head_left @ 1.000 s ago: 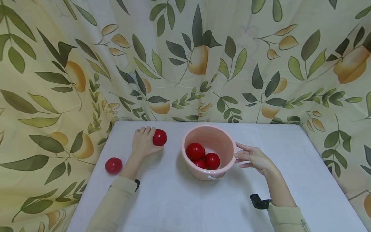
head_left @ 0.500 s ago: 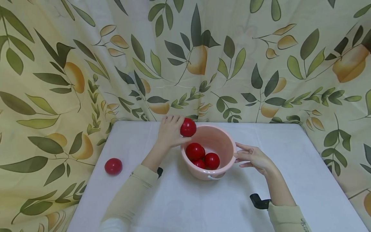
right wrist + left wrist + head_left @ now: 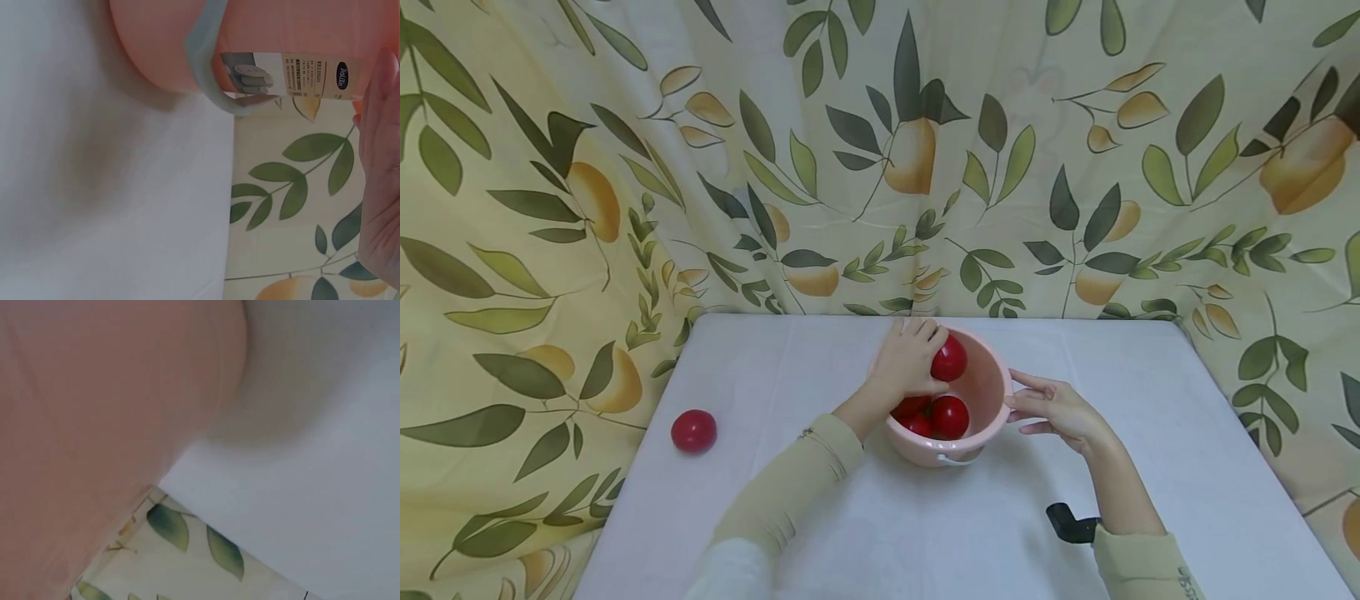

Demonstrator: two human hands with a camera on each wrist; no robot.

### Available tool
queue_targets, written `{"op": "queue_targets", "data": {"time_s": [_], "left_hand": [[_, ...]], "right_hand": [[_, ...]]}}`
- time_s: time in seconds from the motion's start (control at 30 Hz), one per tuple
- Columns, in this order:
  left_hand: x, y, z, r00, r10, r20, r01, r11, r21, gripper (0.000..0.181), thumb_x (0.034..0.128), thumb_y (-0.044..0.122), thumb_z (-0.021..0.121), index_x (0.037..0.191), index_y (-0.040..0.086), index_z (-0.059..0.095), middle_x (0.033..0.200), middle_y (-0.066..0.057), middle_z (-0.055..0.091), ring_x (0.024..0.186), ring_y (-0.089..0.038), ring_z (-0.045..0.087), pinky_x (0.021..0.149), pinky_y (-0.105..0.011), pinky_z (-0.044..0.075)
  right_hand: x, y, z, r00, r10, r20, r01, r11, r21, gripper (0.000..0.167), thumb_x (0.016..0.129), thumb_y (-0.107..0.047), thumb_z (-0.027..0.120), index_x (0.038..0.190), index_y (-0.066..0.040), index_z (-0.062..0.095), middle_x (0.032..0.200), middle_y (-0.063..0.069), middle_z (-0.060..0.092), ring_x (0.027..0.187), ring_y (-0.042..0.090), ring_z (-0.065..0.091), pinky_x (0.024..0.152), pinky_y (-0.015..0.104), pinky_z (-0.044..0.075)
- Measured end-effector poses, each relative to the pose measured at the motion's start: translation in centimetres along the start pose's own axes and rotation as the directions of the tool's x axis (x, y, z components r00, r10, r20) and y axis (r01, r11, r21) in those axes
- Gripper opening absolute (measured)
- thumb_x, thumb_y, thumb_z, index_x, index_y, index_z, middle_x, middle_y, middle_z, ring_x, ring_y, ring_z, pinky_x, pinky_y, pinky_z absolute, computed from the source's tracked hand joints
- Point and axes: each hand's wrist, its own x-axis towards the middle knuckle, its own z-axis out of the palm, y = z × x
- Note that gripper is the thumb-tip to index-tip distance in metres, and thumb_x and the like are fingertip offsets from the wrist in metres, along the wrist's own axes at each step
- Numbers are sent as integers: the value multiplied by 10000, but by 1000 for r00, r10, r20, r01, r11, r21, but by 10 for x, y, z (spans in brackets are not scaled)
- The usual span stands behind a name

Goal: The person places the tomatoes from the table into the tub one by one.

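Observation:
In the head view my left hand (image 3: 906, 358) holds a round red tomato (image 3: 950, 358) inside the mouth of a pink bucket (image 3: 988, 425), fingers curled round it. More tomatoes lie in the bucket; one (image 3: 950, 417) shows fully, others are partly hidden by it and by the hand. My right hand (image 3: 1063, 412) touches the bucket's right side near the rim with extended fingers. The right wrist view shows that palm's edge (image 3: 379, 181) beside the labelled bucket wall (image 3: 169, 44). The left wrist view has only the bucket's outer wall (image 3: 112, 412), without hand or tomato.
Another tomato (image 3: 693, 431) lies on the left of the white table (image 3: 880, 533). A pale bucket handle (image 3: 955, 460) hangs at the front. Behind the table is a leaf-and-fruit patterned curtain (image 3: 850, 250). A black strap mount (image 3: 1071, 523) sits at my right wrist.
My left hand has carried the tomato rightward from the table's left part, past the rim and into the bucket's mouth. The right hand and the bucket have stayed in place.

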Motion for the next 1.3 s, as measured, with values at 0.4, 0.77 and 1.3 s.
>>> {"op": "queue_targets", "data": {"time_s": [0.4, 0.77, 1.3], "left_hand": [[13, 13, 15, 984, 91, 152, -122, 969, 213, 786, 719, 668, 566, 1327, 220, 348, 1326, 12, 399, 1231, -189, 310, 1044, -406, 306], [14, 21, 21, 954, 73, 289, -160, 944, 289, 800, 732, 676, 553, 1359, 241, 314, 1332, 13, 377, 1211, -181, 315, 1003, -371, 325], [9, 22, 23, 947, 45, 317, -143, 945, 295, 772, 763, 649, 548, 1386, 274, 288, 1330, 25, 382, 1197, -173, 335, 986, -344, 344]], "right_hand": [[2, 0, 0, 1000, 4, -3, -4, 1000, -17, 698, 876, -266, 615, 1436, -56, 254, 970, 60, 691, 837, 143, 657, 708, 331, 566], [1, 1, -1, 1000, 0, -4, 0, 1000, -7, 695, 877, -254, 615, 1435, -51, 255, 933, 32, 698, 827, 137, 660, 695, 323, 568], [1, 1, 0, 1000, 3, -1, -3, 1000, -12, 687, 881, -250, 608, 1434, -48, 254, 981, 80, 689, 836, 148, 661, 693, 335, 568]]}}
